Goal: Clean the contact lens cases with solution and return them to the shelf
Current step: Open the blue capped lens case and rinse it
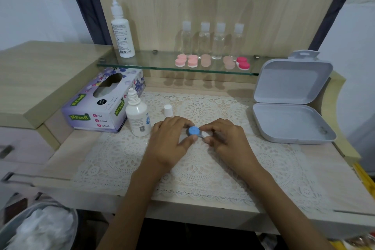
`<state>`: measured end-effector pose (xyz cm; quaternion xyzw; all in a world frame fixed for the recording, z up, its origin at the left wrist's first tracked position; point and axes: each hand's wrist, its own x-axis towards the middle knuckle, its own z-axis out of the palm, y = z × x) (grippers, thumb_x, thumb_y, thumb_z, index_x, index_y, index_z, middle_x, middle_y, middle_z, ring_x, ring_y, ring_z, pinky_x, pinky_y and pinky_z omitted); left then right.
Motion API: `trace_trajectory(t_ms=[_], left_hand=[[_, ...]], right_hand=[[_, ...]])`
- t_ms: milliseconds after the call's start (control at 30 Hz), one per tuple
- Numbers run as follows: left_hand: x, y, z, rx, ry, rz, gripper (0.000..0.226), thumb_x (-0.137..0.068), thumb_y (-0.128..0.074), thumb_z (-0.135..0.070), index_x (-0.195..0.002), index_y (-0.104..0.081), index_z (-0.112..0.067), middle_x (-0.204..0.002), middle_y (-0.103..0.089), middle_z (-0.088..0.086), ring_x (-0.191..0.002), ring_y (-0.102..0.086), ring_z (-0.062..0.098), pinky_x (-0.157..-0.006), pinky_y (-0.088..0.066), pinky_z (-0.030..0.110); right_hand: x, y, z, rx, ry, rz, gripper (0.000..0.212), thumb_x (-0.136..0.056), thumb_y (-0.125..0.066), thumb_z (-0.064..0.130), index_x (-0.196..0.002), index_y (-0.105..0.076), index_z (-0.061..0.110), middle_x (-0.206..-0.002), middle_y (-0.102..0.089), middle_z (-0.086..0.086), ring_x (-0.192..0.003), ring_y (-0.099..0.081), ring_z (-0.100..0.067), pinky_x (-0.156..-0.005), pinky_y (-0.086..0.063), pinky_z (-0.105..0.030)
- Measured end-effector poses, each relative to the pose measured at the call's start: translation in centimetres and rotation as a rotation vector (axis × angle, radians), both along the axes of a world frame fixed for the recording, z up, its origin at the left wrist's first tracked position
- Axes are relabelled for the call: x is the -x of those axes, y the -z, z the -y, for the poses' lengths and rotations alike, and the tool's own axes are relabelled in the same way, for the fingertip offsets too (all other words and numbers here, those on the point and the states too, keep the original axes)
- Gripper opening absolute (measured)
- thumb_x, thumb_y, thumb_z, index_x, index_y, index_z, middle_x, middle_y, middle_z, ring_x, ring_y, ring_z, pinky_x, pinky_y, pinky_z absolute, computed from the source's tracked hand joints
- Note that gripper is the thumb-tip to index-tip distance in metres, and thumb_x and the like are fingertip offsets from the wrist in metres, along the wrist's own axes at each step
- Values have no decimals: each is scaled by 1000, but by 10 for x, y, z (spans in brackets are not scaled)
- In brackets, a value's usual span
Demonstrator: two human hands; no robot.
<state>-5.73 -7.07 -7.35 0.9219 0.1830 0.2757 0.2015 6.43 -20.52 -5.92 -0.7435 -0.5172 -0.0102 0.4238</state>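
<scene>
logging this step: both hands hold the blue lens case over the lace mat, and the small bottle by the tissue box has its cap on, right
No: in the head view the small bottle is uncapped; a white cap stands on the lace mat beside it. The rest holds.

Shelf (142,63) is along the back: tall bottle (120,32) at its left end, four small bottles (211,40) in a row further right, cases (211,62) just in front of those. Down on the counter (67,154) the tissue box (103,103) sits left, short bottle (138,117) right by its front corner, cap (168,110) just right of that, open box (292,107) far right. Left hand (172,138) and right hand (227,138) meet over the middle of the mat (121,158), a case (193,131) between them.
</scene>
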Motion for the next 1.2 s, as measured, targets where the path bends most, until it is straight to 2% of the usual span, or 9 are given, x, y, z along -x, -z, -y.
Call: trace_trajectory(t_ms=[67,233,333,467,567,833,967,1067,1200], left_hand=[[0,1,0,13,0,12,22,-87,-59,-46,-104,-56,-31,-103,-55,-22,-102,-47,-2,-97,-29,29],[0,-1,1,35,-10,20,26,-84,-62,-48,-102,-56,-30,-101,-56,-20,-99,-49,-2,-95,-29,27],[-1,-1,2,48,-21,19,34,-82,-64,-50,-108,-55,-31,-105,-55,-22,-102,-47,-4,-96,-27,25],[-1,-1,1,-16,-8,-13,43,-79,-49,-58,-115,-55,-34,-112,-55,-23,-110,-47,-1,-98,-29,28],[0,-1,1,-21,10,-10,38,-81,-43,-57,-110,-56,-36,-108,-54,-23,-107,-46,-2,-97,-32,32],[1,-2,1,22,38,34,29,-86,-48,-52,-108,-57,-35,-106,-53,-24,-104,-46,-4,-98,-33,35],[0,-5,2,57,34,67,31,-87,-48,-51,-111,-57,-33,-107,-55,-21,-103,-50,-1,-96,-39,39],[0,-5,2,78,19,103,31,-90,-49,-41,-117,-57,-27,-110,-54,-16,-104,-50,5,-93,-43,40],[0,-7,2,99,-44,120,29,-92,-59,-22,-121,-60,-18,-113,-46,-5,-107,-45,11,-93,-40,31]], right_hand=[[1,-1,0,3,7,-18,26,-76,-74,5,-99,-72,17,-85,-62,15,-86,-57,-9,-79,-43,-24],[2,-2,1,12,9,-50,26,-77,-74,7,-101,-71,16,-94,-68,7,-91,-58,-10,-84,-45,-28],[2,-2,2,13,11,-51,26,-77,-74,7,-101,-71,16,-94,-69,6,-92,-59,-11,-85,-46,-31],[2,-2,2,11,10,-65,26,-78,-73,6,-101,-71,17,-94,-68,8,-92,-58,-10,-85,-46,-29],[2,-2,2,12,9,-55,25,-78,-73,6,-99,-71,18,-92,-68,9,-90,-58,-8,-83,-46,-27],[2,-2,1,19,11,-44,23,-78,-74,8,-97,-72,21,-88,-66,12,-87,-57,-6,-81,-45,-23],[2,-2,1,23,12,-33,22,-77,-74,9,-96,-72,19,-89,-67,10,-87,-57,-8,-80,-45,-25],[2,-1,0,24,18,-30,22,-77,-74,9,-96,-72,19,-90,-67,10,-87,-57,-7,-80,-44,-24],[1,0,0,21,23,-26,23,-76,-75,9,-97,-72,19,-89,-66,13,-87,-57,-6,-79,-43,-20]])
